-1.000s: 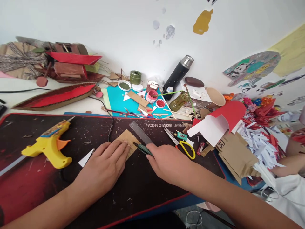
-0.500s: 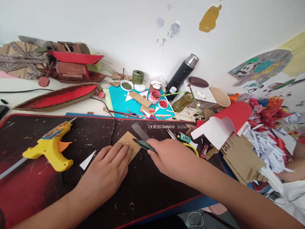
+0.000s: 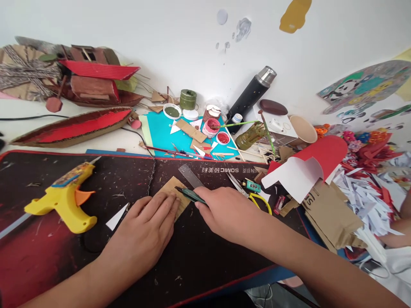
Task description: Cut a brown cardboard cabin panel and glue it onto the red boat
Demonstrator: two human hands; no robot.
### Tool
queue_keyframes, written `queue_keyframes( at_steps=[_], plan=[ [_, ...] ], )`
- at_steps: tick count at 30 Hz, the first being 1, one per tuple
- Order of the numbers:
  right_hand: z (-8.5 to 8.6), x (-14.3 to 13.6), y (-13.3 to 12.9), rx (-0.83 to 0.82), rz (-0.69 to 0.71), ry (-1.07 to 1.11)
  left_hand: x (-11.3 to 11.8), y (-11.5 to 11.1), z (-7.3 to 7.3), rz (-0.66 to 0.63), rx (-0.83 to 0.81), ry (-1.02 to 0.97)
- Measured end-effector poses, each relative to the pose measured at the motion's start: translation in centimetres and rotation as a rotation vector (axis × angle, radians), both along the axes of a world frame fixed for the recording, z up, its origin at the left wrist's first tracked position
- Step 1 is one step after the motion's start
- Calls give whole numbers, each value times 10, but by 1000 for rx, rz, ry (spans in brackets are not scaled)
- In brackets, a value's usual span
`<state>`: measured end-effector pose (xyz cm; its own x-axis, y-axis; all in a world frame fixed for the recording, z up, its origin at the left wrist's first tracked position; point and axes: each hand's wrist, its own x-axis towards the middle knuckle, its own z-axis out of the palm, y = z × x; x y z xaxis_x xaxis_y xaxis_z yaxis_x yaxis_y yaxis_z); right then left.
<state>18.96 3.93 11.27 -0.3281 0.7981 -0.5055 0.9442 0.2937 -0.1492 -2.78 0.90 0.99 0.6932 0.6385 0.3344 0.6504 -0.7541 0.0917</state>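
Note:
My left hand point(image 3: 149, 222) lies flat on a small piece of brown cardboard point(image 3: 183, 203), fingers stretched over its left part and pressing it to the dark mat. My right hand point(image 3: 224, 214) is closed round a slim dark green utility knife point(image 3: 192, 195). The knife's front end is over the cardboard, near its upper edge; its blade is too small to make out. A clear ruler point(image 3: 190, 176) lies just beyond the right hand, its near end hidden. White paper scrap point(image 3: 117, 217) rests left of my left hand.
A yellow glue gun point(image 3: 66, 194) lies on the mat at left. Scissors point(image 3: 239, 186) and a lighter point(image 3: 251, 185) are beyond my right wrist. Model boats point(image 3: 75, 127), paint pots point(image 3: 211, 127) and a black flask point(image 3: 250, 96) stand behind. Cardboard sheets point(image 3: 334, 214) and another person's arm point(image 3: 393, 233) are at right.
The view has shifted slightly. The knife's front end has moved a little left over the cardboard. My left hand stays pressed on it.

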Motion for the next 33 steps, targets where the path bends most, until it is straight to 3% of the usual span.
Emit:
queue_keyframes(
  at_steps=[20,33],
  plan=[
    [11,-14,5,-95,26,-124,0,5,2,-40,56,9],
    [12,-6,-13,-85,-21,-123,0,0,-6,4,14,39]
  ],
)
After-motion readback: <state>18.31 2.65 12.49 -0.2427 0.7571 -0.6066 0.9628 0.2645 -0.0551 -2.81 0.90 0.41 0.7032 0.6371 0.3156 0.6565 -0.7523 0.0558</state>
